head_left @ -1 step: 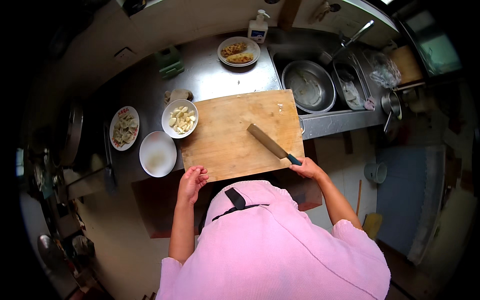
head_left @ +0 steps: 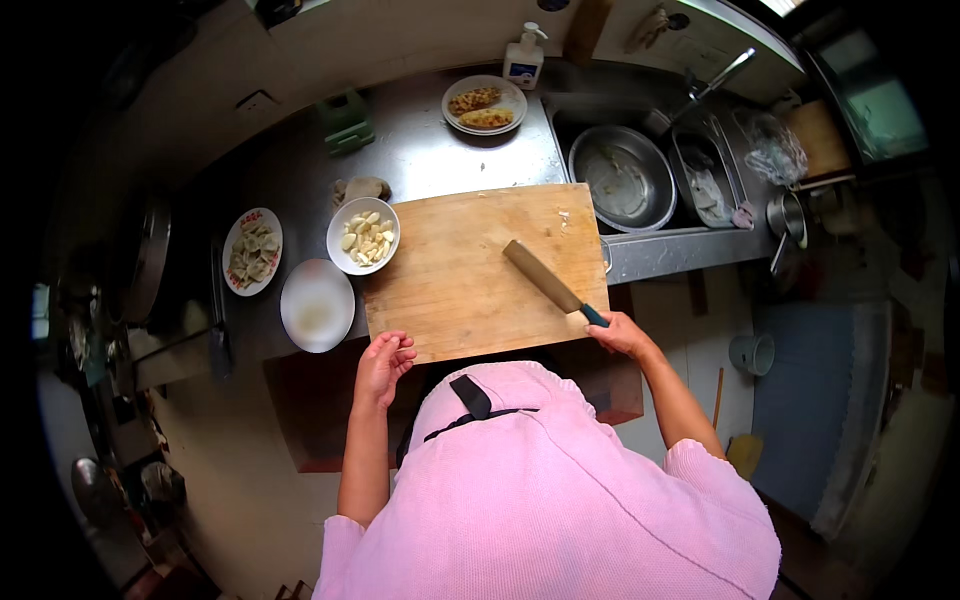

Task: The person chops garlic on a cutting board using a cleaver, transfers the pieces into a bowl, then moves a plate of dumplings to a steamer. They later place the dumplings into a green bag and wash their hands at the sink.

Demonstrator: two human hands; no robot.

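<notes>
Right hand (head_left: 618,333) grips the cleaver (head_left: 545,279) flat on the board (head_left: 470,280) near its right edge; left hand (head_left: 383,366), fingers loosely curled and empty, rests at the board's near-left corner beside a garlic bowl (head_left: 363,236).

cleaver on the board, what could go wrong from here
The cleaver lies flat with its handle past the near right corner of the cutting board, under the right hand; a slip could pull it off the counter edge. The left hand rests at the board's near edge, so a sideways sweep of the blade might reach it. The bowl of peeled garlic touches the board's left corner and could get bumped.
</notes>
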